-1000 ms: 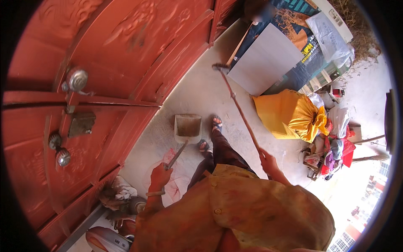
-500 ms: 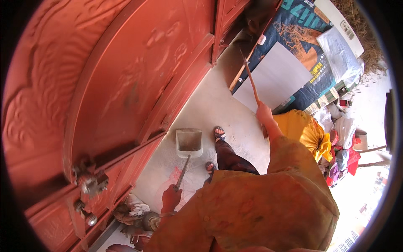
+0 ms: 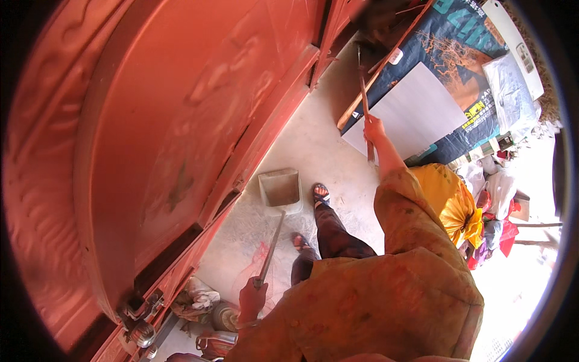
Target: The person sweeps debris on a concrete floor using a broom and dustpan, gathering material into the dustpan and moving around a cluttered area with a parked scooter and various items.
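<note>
My left hand (image 3: 252,297) is closed around the long handle of a pale grey dustpan (image 3: 291,209). The dustpan's open pan faces up, close to the floor and beside the red door. Stretched out to the far right, my right hand (image 3: 374,130) grips a long, thin reddish-brown stick (image 3: 363,84). A short length of it sticks out behind my fist. Its far end reaches into shadow between the door and a leaning printed board, so I cannot make out what is on it.
The red metal door (image 3: 199,90) fills the left side. On the right a dark printed board (image 3: 443,42) carries a pale sheet (image 3: 410,111), with a yellow sack (image 3: 443,187) and several bags nearer. Crumpled cloth (image 3: 199,297) and pink netting (image 3: 259,259) lie near my left hand.
My right hand has reached farther forward, and the stick now points more straight ahead, with its end showing behind my fist. The dustpan sits slightly farther right in view. The view has shifted.
</note>
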A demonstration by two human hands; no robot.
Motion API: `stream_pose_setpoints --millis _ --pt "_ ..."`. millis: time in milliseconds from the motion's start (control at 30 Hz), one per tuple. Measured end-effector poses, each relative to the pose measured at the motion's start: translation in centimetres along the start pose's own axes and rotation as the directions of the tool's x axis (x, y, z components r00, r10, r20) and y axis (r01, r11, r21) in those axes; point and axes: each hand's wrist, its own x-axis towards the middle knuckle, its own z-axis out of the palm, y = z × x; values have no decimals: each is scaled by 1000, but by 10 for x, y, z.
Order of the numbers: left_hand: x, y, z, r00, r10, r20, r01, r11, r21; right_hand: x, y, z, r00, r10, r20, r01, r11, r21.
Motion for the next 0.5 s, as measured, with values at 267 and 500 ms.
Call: stream_pose_setpoints --millis 267,500 --pt "15 -19 -16 987 161 -25 -160 986 56 -215 -11 -79 910 302 284 -300 953 -53" --pt "25 -10 -40 959 275 64 -282 937 208 -348 -82 -131 859 397 324 -393 916 -83"
